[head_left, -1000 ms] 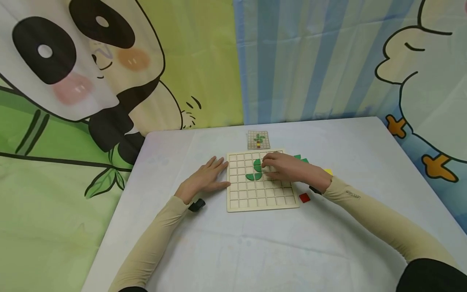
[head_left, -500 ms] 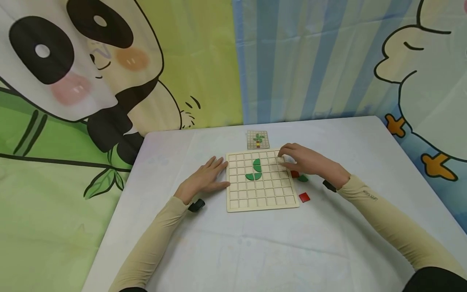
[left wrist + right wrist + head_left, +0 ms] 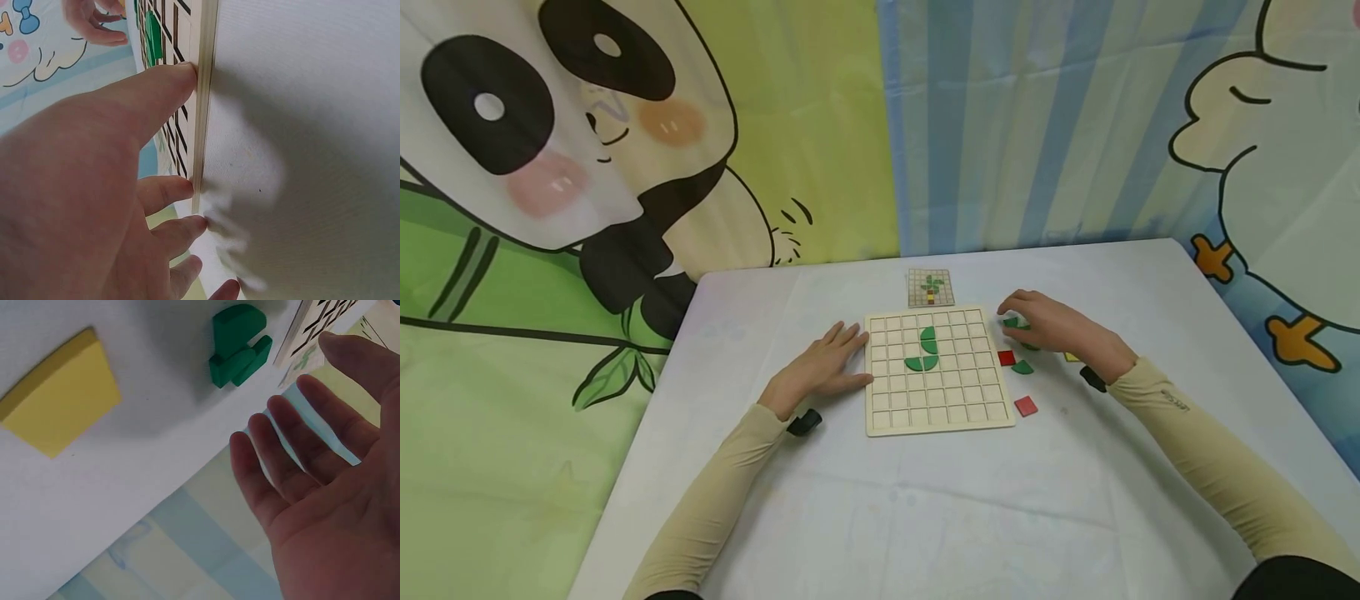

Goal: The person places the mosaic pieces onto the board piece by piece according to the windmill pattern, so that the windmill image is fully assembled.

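Observation:
A wooden grid board (image 3: 895,404) lies on the table with several green quarter-round tiles (image 3: 930,345) on it. My left hand (image 3: 816,371) rests against the board's left edge; in the left wrist view its thumb (image 3: 169,81) touches the rim, fingers spread. Beyond the board's right side hovers my right hand (image 3: 1060,327), above loose green tiles (image 3: 1011,322). In the right wrist view its fingers are slightly bent with nothing between them, and the green tiles (image 3: 237,331) lie apart from the fingertips. A red square tile (image 3: 1006,358) and a green quarter-round tile (image 3: 1022,367) lie nearby.
Behind the board lies a small pattern card (image 3: 917,297) showing green, red and yellow shapes. Another red tile (image 3: 1026,406) sits near the board's lower right corner. A yellow tile (image 3: 62,394) lies beneath the right wrist. Printed cloth (image 3: 820,125) hangs behind the white table.
My right hand has moved right, from over the middle of the board to the loose tiles beside it. The left hand has stayed at the board's edge.

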Tool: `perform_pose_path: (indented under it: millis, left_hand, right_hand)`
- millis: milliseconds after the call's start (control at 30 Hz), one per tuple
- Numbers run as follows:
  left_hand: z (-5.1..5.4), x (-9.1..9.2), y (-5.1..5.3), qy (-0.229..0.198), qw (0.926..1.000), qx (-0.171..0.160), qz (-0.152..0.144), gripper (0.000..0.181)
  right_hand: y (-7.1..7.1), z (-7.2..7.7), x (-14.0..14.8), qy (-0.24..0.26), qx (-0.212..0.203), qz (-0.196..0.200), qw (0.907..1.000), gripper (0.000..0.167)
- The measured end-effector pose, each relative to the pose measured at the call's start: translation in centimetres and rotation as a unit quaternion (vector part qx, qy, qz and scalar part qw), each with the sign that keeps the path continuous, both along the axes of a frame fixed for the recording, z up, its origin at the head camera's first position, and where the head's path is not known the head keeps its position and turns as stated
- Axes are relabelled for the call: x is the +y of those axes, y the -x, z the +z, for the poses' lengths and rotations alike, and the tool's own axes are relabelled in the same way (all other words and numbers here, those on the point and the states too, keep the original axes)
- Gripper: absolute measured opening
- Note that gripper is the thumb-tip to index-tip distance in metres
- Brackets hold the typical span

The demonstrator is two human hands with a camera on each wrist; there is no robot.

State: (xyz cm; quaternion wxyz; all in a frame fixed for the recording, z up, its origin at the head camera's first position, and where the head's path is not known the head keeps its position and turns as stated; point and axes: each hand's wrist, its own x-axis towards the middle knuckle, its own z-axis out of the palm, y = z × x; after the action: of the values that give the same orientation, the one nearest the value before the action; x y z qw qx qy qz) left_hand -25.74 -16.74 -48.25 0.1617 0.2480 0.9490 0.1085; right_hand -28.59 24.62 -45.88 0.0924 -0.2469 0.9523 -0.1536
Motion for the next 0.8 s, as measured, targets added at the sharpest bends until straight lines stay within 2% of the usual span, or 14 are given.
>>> perform_pose_path:
  millis: [233, 400, 633, 800]
  left_hand:
    - [-0.1, 0.0, 0.0, 0.002, 1.0, -0.001, 0.003, 0.087]
    - [-0.1, 0.1, 0.0, 0.004, 1.0, -0.002, 0.003, 0.087]
    - [0.0, 0.1, -0.1, 0.004, 1.0, 0.003, -0.001, 0.086]
    - [0.1, 0.1, -0.1, 0.004, 1.0, 0.004, -0.001, 0.086]
  right_hand:
    - [0.2, -0.8, 0.8, -0.028, -0.006, -0.038, 0.9989, 0.044]
    - [0.3, -1.1, 1.0, -0.018, -0.01, -0.029, 0.9994, 0.039]
    - [0.6, -1.4, 0.9, -0.014, 0.005, -0.014, 0.9998, 0.035]
    - [0.8, -1.6, 0.7, -0.021, 0.01, -0.019, 0.9996, 0.033]
